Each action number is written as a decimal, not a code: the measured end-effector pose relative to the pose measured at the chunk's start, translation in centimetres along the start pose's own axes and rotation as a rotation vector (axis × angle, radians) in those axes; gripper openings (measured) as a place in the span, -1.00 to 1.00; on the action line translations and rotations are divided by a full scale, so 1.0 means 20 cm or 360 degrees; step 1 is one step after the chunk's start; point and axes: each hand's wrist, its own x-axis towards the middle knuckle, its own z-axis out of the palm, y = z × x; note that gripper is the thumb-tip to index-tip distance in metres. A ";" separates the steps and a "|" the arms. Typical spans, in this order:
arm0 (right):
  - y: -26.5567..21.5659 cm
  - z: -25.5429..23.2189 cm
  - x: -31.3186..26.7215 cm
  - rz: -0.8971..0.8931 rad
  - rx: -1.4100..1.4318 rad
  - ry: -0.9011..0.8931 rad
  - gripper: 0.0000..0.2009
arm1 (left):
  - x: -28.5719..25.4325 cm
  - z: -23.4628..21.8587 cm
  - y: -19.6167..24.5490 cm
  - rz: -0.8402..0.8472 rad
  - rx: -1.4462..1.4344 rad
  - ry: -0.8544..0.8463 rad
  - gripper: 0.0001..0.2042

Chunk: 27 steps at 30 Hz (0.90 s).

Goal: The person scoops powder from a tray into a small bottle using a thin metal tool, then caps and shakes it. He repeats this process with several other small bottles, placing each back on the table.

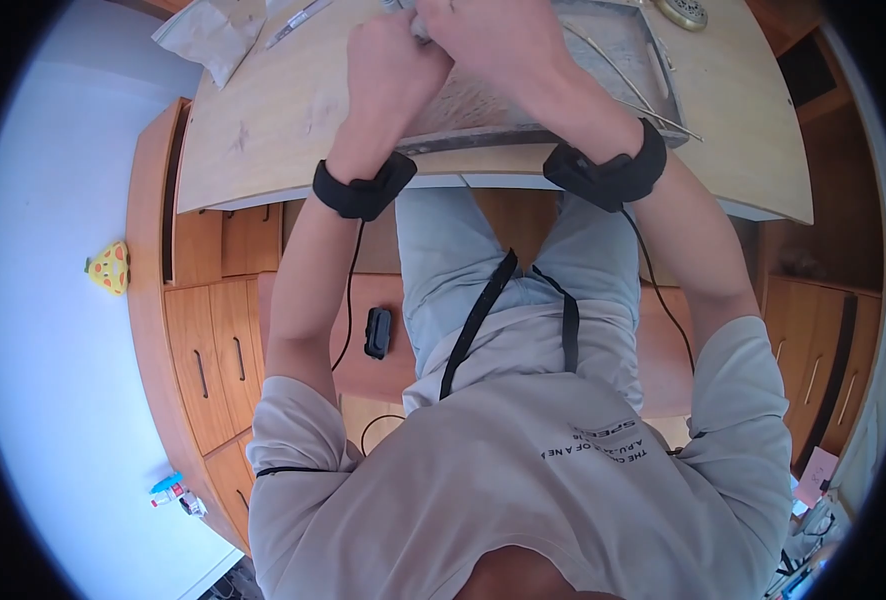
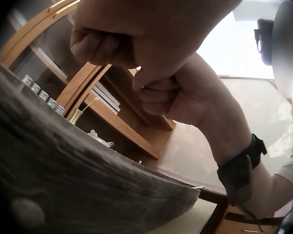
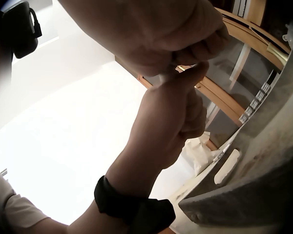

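Both hands meet over a dusty grey tray (image 1: 483, 137) on the table. My left hand (image 1: 388, 75) has its fingers curled and grips a small grey piece (image 1: 420, 27), which shows between the two hands. My right hand (image 1: 498, 45) comes in from the other side, fingers curled, and holds the same piece. In the right wrist view only a pale bit of the piece (image 3: 167, 76) shows at the left thumb. The fingers hide most of it, and I cannot tell its kind. In the left wrist view the right hand (image 2: 178, 97) is close against the left.
Thin sticks (image 1: 618, 70) lie across the tray's right side. A round metal tin (image 1: 683, 12) is at the back right. On the left are a pen (image 1: 298, 22) and a whitish bag (image 1: 213, 40). Several silver-topped containers (image 2: 43, 95) stand in a row beyond the tray.
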 end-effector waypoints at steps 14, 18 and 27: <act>-0.01 -0.05 0.04 -0.0340 0.0345 0.0009 -0.57 | -0.04 -0.16 0.02 -0.0054 -0.0872 -0.0614 -0.92; 0.08 -0.08 0.05 -0.0344 0.0526 -0.0176 -0.57 | 0.00 -0.25 0.01 -0.0246 -0.0799 -0.1025 -0.84; 0.12 -0.30 0.09 0.0466 0.0846 -0.0966 -0.55 | 0.01 -0.21 -0.05 -0.0086 -0.1327 -0.0715 -0.78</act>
